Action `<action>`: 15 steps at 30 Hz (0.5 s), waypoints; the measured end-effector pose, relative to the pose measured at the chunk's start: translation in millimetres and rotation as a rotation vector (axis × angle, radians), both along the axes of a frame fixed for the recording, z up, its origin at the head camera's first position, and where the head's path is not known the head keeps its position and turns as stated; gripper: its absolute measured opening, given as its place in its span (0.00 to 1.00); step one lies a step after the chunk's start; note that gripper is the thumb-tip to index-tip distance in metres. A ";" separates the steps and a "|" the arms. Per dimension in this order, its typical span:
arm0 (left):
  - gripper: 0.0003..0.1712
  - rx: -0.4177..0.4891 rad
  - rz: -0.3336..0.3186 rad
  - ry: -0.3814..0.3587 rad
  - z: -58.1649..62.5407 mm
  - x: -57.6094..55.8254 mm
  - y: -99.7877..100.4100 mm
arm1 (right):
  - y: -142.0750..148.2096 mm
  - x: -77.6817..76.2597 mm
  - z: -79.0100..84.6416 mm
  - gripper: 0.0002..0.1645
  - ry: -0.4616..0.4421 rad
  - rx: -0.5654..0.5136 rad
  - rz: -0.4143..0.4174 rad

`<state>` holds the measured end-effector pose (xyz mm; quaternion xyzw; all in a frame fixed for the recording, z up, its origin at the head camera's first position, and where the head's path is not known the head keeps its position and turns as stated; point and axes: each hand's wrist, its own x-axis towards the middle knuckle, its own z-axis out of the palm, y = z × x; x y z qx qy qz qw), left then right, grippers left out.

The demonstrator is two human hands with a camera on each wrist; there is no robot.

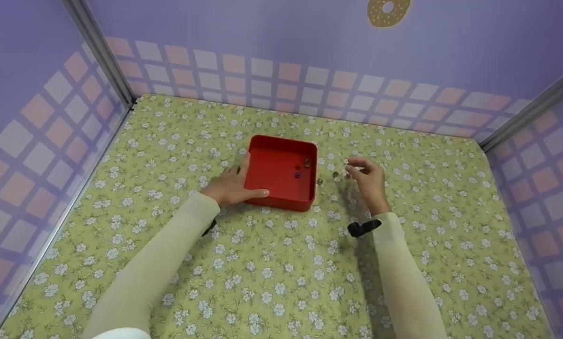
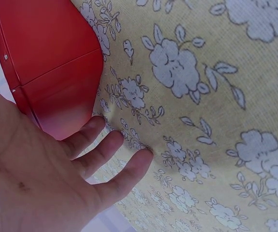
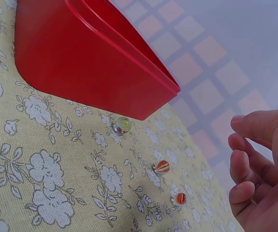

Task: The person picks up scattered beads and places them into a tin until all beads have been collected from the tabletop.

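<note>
A red square box point(image 1: 277, 176) lies on the cloth, with several small glass marbles in its right part, among them a blue one point(image 1: 297, 175). My left hand point(image 1: 229, 186) rests against the box's left side, its thumb over the near rim; in the left wrist view three fingertips touch the cloth. Right of the box sit a yellowish marble point(image 3: 122, 125), an orange-striped marble point(image 3: 161, 167) and a red-orange marble point(image 3: 179, 198). Above the cloth beside them hovers my right hand point(image 1: 368, 181), fingers loosely bent, with nothing showing between thumb and fingers.
A floral yellow cloth point(image 1: 272, 282) covers the table. Purple panels with pink and white checks, such as the back wall point(image 1: 262, 28), enclose it on the far side, left and right. Black straps point(image 1: 364, 228) circle the wrists.
</note>
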<state>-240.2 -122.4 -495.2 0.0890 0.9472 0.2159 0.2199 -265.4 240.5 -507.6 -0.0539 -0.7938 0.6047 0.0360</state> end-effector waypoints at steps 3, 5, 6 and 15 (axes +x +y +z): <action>0.69 -0.004 -0.008 -0.008 0.2 -1.3 -0.4 | 1.2 0.7 -3.6 0.16 0.012 0.046 0.007; 0.69 -0.009 -0.015 -0.012 0.3 -1.9 -0.6 | 2.0 1.8 -5.0 0.19 0.023 0.067 0.010; 0.69 -0.011 -0.017 -0.014 0.4 -2.1 -0.7 | 2.2 2.3 -5.6 0.20 0.029 0.074 0.012; 0.69 -0.014 -0.020 -0.007 0.6 -0.6 -0.3 | 2.9 1.4 -8.5 0.17 0.016 0.064 -0.014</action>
